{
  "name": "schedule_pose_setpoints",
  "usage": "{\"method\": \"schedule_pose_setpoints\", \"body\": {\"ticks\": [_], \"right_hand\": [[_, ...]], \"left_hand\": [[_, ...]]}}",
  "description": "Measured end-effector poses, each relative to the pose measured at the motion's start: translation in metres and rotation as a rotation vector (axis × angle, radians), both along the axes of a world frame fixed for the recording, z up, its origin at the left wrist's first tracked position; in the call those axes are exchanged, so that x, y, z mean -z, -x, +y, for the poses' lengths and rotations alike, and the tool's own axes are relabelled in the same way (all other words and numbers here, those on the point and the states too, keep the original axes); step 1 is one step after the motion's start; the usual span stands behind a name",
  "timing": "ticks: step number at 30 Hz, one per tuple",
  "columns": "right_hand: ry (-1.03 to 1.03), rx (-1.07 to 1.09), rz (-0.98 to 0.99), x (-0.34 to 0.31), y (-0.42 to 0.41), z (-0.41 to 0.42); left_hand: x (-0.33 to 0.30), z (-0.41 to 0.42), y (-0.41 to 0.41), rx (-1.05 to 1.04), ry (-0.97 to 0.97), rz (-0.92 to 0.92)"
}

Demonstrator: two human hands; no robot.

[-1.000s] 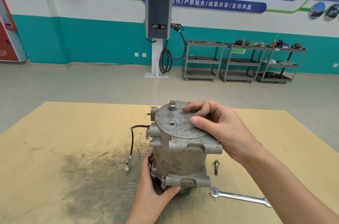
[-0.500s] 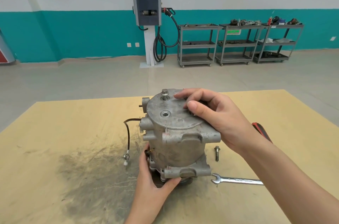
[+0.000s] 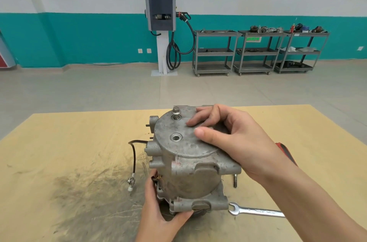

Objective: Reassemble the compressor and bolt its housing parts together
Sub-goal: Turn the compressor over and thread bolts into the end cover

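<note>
A grey cast-metal compressor (image 3: pixel 188 170) stands upright on the wooden table (image 3: pixel 69 142), round end cover on top. One bolt (image 3: pixel 176 111) sticks up from a hole at the cover's far rim; a nearer hole (image 3: pixel 176 137) is empty. My right hand (image 3: pixel 228 138) lies on the cover's right side, fingers spread over it, thumb on top. Holding the lower housing flange from the front left is my left hand (image 3: pixel 160 214). A black cable with a white plug (image 3: pixel 131 184) hangs off the compressor's left side.
A loose bolt (image 3: pixel 235 181) lies just right of the compressor. An open-end wrench (image 3: pixel 256 211) rests at the front right. A red-handled tool (image 3: pixel 286 152) shows behind my right wrist. Dark grease stains cover the table at the front left. Shelving carts stand far behind.
The camera view has shifted; the compressor and both hands keep the same grip. My right fingers have shifted slightly on the cover. The red-handled tool has come into view.
</note>
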State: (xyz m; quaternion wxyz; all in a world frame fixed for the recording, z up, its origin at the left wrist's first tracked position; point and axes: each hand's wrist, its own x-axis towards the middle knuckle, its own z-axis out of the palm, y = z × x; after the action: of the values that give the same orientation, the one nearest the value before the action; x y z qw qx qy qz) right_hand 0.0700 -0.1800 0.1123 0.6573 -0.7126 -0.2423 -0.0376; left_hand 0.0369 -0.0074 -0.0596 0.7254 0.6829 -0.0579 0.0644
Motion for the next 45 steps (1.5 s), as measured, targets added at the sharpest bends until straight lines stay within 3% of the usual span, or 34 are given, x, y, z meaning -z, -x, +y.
{"method": "schedule_pose_setpoints", "body": {"ticks": [7,15,21,28,34,41,45], "right_hand": [[0.087,-0.163,0.04,-0.009,0.0,-0.018],[0.018,-0.015,-0.008,-0.003,-0.002,-0.006],[0.1,-0.166,0.035,-0.008,-0.002,-0.018],[0.012,-0.02,0.006,0.0,-0.002,-0.006],[0.076,-0.148,0.067,-0.007,0.0,-0.017],[0.001,-0.02,0.026,0.0,-0.001,-0.007],[0.029,-0.107,0.051,-0.003,0.0,-0.013]], "left_hand": [[-0.007,-0.001,0.002,0.011,0.013,0.015],[-0.008,-0.004,0.003,0.0,0.055,-0.015],[-0.005,-0.002,0.003,0.0,0.065,-0.025],[-0.007,0.0,0.004,0.008,0.001,-0.018],[-0.007,0.0,0.004,0.001,-0.025,-0.021],[-0.006,0.0,0.003,0.001,-0.001,-0.022],[-0.007,0.002,0.004,0.025,-0.01,-0.013]]}}
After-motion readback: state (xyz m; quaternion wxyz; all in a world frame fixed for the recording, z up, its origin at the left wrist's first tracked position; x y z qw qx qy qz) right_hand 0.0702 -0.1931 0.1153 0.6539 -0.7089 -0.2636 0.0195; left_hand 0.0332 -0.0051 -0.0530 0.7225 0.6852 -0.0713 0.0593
